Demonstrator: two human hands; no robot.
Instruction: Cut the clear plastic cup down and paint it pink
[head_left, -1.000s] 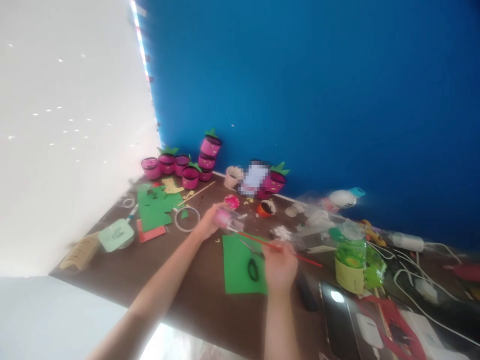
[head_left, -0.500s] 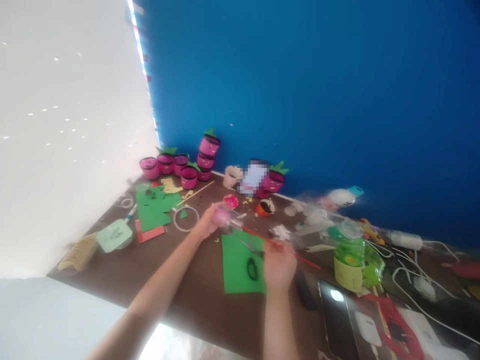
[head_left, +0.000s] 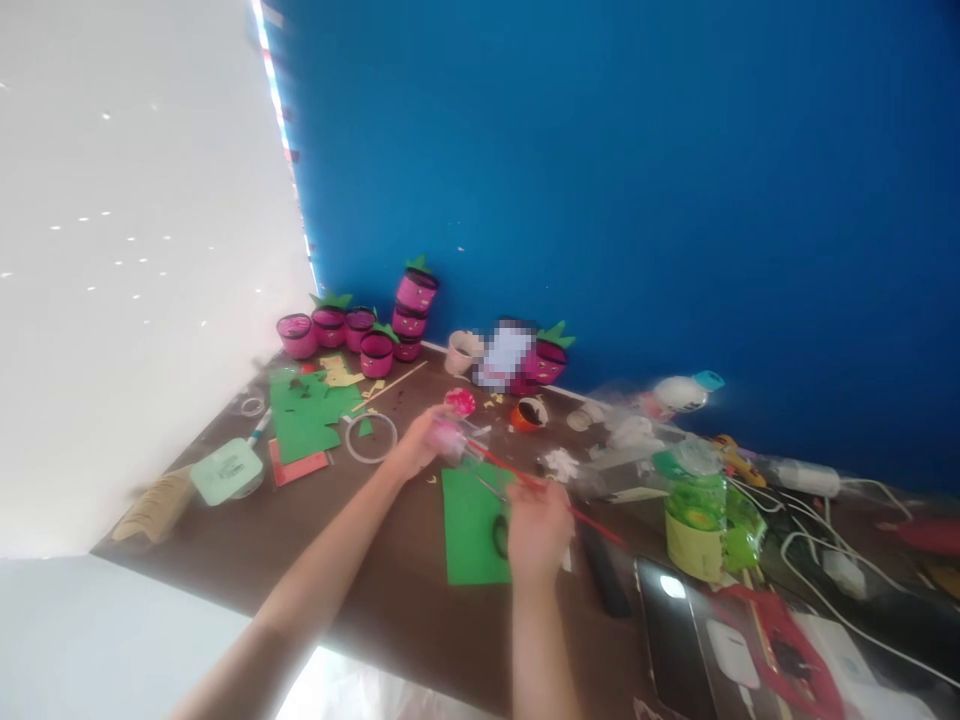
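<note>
My left hand [head_left: 421, 443] is closed around a small pink cup [head_left: 451, 438] above the brown table [head_left: 360, 570]. My right hand [head_left: 538, 528] pinches a thin red paintbrush [head_left: 592, 524], whose tip reaches the pink cup. Beneath both hands lies a green paper sheet [head_left: 469, 525] with black-handled scissors [head_left: 500, 530] on it, partly hidden by my right hand.
Several pink strawberry-like cups [head_left: 364, 330] stand at the back by the blue wall [head_left: 637, 180]. Green paper scraps [head_left: 304, 415], a tape ring [head_left: 373, 437], a mint lid [head_left: 226, 471], a green bottle [head_left: 701, 510], a phone [head_left: 671, 625], a glue gun [head_left: 739, 460] and white cables [head_left: 832, 540] crowd the table.
My right hand has slid slightly left with the brush, now covering more of the scissors. The left hand keeps the cup in about the same place.
</note>
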